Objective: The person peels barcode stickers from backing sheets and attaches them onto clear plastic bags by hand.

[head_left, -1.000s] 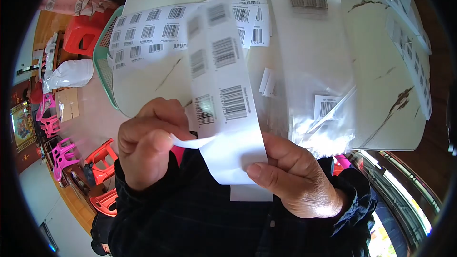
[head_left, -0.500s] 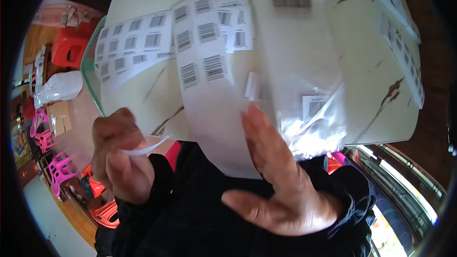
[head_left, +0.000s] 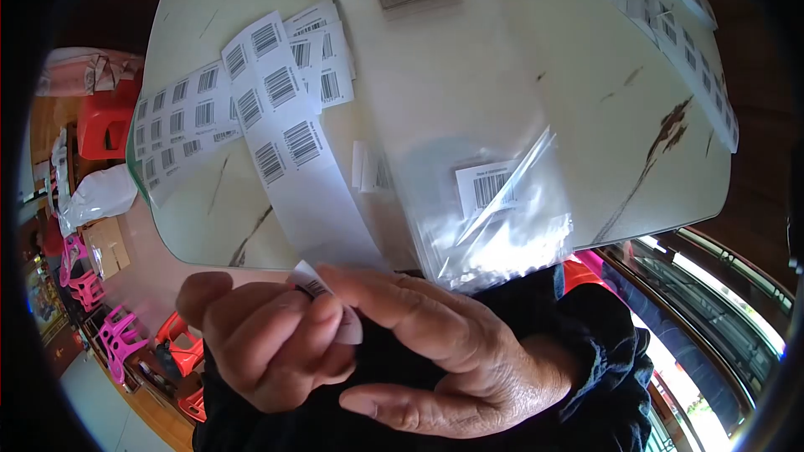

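My left hand (head_left: 264, 339) is closed, pinching a small curled barcode sticker (head_left: 348, 328) between its fingers. My right hand (head_left: 469, 351) is beside it with the thumb spread from the stretched fingers. Its fingertips reach the sticker's upper edge; whether they grip it I cannot tell. Just beyond my hands lies a label strip (head_left: 322, 209), printed with barcodes at its far part and blank at its near end. To its right is a stack of clear plastic bags (head_left: 469, 100), with a barcode label (head_left: 487, 188) on its near part.
More barcode sheets (head_left: 177, 121) spread at the left over a green basket edge (head_left: 138, 176). Other label sheets (head_left: 678, 50) lie along the table's right side. A small folded white paper (head_left: 368, 166) sits between strip and bags. Red and pink stools (head_left: 121, 343) stand on the floor at left.
My left hand has moved right with the sticker, and my right hand has come left and down to meet it. The view has shifted, so the tabletop things appear further left.
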`<state>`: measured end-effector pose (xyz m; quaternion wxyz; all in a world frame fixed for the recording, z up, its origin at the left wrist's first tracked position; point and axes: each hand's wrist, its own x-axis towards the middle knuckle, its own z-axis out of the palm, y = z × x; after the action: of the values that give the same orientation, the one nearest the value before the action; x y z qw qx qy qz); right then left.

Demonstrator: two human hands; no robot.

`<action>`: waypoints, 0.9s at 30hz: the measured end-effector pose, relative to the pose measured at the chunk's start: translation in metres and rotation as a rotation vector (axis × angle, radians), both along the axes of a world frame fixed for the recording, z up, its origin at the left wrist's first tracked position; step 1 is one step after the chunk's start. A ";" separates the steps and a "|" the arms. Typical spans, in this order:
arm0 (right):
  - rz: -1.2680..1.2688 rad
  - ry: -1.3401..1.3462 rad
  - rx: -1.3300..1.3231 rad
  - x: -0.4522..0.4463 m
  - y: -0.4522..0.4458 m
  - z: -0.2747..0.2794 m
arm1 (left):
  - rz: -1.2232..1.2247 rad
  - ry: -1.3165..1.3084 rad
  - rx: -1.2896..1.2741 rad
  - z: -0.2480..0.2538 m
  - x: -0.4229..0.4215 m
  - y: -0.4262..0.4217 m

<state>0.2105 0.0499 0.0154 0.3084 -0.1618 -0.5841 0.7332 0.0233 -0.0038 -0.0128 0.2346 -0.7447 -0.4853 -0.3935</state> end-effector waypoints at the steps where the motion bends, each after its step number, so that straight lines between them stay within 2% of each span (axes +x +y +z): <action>1: 0.023 0.023 -0.068 0.002 0.001 -0.001 | 0.028 0.023 0.055 -0.003 0.006 0.003; 2: 0.020 0.027 -0.071 0.004 0.002 -0.002 | 0.025 0.027 0.051 -0.002 0.010 0.004; 6: 0.019 0.062 -0.225 0.013 0.003 -0.005 | 0.062 -0.082 -0.274 0.011 0.022 0.006; 7: 0.018 0.067 -0.228 0.014 0.003 -0.006 | 0.062 -0.077 -0.277 0.013 0.023 0.008; 11: -0.056 0.090 -0.318 0.018 -0.001 -0.007 | -0.130 -0.472 -0.451 0.019 0.019 0.019; 12: -0.042 0.096 -0.320 0.019 0.000 -0.007 | -0.115 -0.467 -0.449 0.023 0.017 0.019; 16: 0.021 0.027 -0.259 0.026 0.006 -0.008 | -0.168 -0.884 -0.848 0.041 0.008 0.017; 21: 0.050 -0.043 -0.266 0.032 0.011 -0.002 | -0.325 -0.886 -1.018 0.046 0.003 0.018; 27: 0.160 -0.045 -0.251 0.040 0.019 -0.004 | -0.298 -0.927 -0.982 0.047 0.013 0.018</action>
<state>0.2503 0.0691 0.0116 0.2133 -0.1684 -0.5057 0.8188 0.0362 0.0147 0.0340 -0.4182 -0.5783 -0.5498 -0.4341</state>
